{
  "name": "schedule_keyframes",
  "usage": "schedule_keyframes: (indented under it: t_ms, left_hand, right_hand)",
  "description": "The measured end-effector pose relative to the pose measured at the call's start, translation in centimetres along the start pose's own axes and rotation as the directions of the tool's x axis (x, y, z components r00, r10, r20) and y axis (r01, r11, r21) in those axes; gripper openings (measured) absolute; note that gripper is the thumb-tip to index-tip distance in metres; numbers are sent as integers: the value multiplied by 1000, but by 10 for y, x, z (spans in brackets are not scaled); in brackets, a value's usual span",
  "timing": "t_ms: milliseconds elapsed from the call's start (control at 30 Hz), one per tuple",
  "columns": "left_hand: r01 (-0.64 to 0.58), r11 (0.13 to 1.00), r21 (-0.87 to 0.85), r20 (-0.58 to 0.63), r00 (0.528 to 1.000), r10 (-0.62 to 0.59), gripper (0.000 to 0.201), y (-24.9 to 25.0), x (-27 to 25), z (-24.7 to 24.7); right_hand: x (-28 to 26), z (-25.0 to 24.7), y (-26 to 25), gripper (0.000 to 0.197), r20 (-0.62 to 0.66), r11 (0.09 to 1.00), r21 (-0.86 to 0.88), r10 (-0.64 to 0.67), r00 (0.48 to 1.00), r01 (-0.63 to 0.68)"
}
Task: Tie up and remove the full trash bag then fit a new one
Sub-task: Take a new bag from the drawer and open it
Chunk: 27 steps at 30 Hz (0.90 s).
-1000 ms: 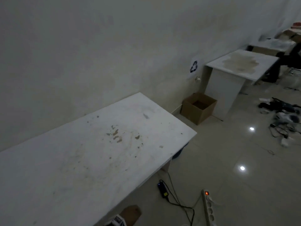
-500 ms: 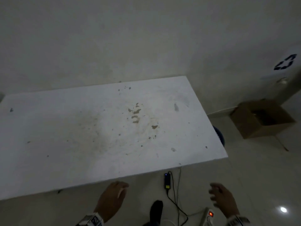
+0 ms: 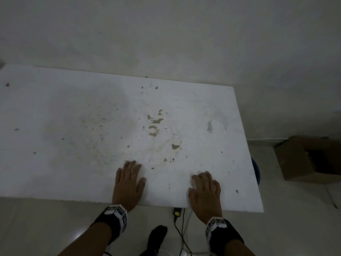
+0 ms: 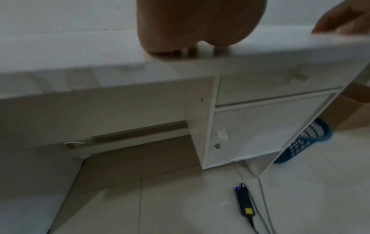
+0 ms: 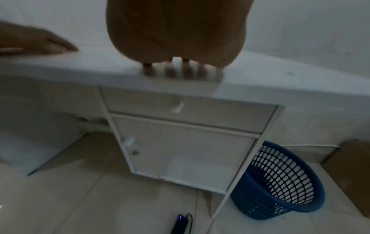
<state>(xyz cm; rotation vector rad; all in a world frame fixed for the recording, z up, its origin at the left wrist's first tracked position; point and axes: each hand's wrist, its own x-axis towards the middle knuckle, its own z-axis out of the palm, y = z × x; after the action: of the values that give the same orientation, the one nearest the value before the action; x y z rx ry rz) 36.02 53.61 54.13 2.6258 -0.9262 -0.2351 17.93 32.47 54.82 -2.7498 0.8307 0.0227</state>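
Observation:
Both hands lie flat, palm down, on the near edge of a stained white desk. My left hand has straight fingers and holds nothing. My right hand lies a little to its right, fingers spread, also holding nothing. A blue lattice trash basket stands on the floor to the right of the desk cabinet; only its rim peeks past the desk corner in the head view, and part of it shows in the left wrist view. No bag shows in the basket.
A brown cardboard box sits on the floor at the right by the wall. A black power adapter with cables lies on the tiles under the desk edge. A drawer and cabinet door are below the desk. My foot is between my arms.
The view swung from the room to straight down at the desk. Both hands rose from below the desk edge and now rest flat on the tabletop.

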Motion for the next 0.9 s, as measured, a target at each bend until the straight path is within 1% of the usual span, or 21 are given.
schedule_keyframes:
  t_ms: [100,167,267,367,433,500,533,567,600,633,667,733,767,800,900]
  left_hand:
    - [0,1000,-12,-88,996,-1,56,4,-3,8]
    - [-3,1000,-28,-153,988,-1,56,4,-2,14]
    - [-56,998,-32,-215,975,48,51,2,-5,17]
    - [-113,994,1,-320,941,107,38,1,-10,20]
    - [-178,984,8,-403,900,166,36,-3,-15,21]
    - [-220,975,-15,-465,865,188,37,-5,-16,22]
    - [-233,971,-58,-487,855,176,34,-3,-18,23]
    - [-238,966,-102,-517,842,153,32,-3,-22,28]
    - [-261,959,-114,-556,817,156,32,-3,-25,33]
    - [-265,955,-138,-560,816,145,33,-2,-19,28]
    - [-287,950,-121,-580,797,167,33,-1,-17,27]
    - [-364,929,-68,-641,729,239,31,-6,-22,35]
    - [-393,919,-42,-662,700,269,32,-10,-19,38]
    - [-415,910,-8,-686,664,297,32,-12,-17,41]
    - [-447,893,54,-735,588,338,29,-17,-12,45]
  right_hand:
    - [-5,14,4,48,-136,996,-59,-76,988,68]
    - [-3,19,6,49,-182,994,-77,-95,979,82]
    - [-3,28,10,48,-236,992,-76,-111,965,96]
    - [-7,31,11,46,-306,991,-46,-136,942,128]
    - [-9,31,10,42,-379,988,-28,-152,913,152]
    - [-7,37,11,38,-477,983,-30,-173,862,181]
    - [-9,40,12,37,-510,981,-23,-177,842,193]
    - [-10,45,13,36,-557,976,-53,-206,804,213]
    - [-10,52,12,35,-610,970,-77,-228,759,229]
    - [-5,46,14,33,-619,973,-82,-220,754,217]
    - [-2,45,13,32,-647,974,-90,-215,731,206]
    - [-9,58,14,31,-738,972,-118,-223,637,204]
    - [-7,62,15,32,-770,973,-123,-217,599,194]
    - [-5,66,15,34,-802,974,-127,-213,559,190]
    - [-5,76,13,36,-876,974,-132,-201,438,184]
